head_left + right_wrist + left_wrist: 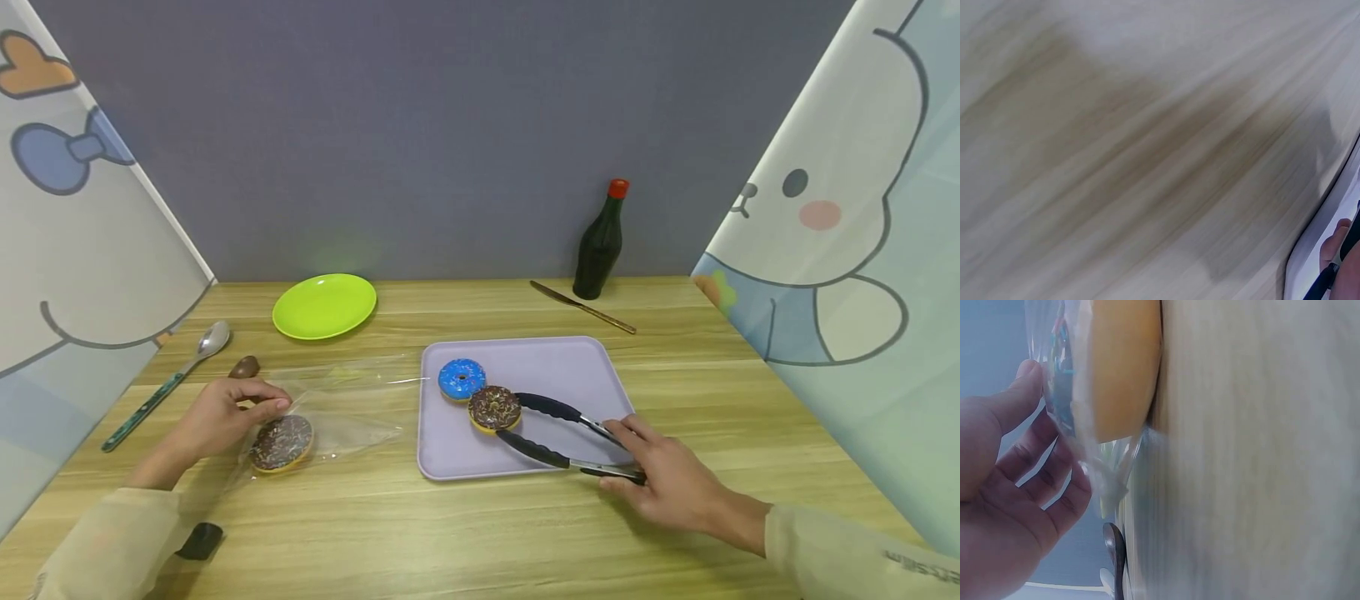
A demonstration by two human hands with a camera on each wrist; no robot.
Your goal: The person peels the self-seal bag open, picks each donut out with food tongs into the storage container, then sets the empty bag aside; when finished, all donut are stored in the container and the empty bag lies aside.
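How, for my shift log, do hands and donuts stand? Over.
Left hand holds bag, one donut inside. Right hand grips tongs, tips at second donut on tray. Blue donut close beside, might get bumped.

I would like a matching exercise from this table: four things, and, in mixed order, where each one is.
1. tongs
2. clear bag
3. blue donut
4. knife

A. beside the dark bottle
B. held in the right hand
C. on the lilac tray
D. pinched by the left hand

Pairs: 1-B, 2-D, 3-C, 4-A
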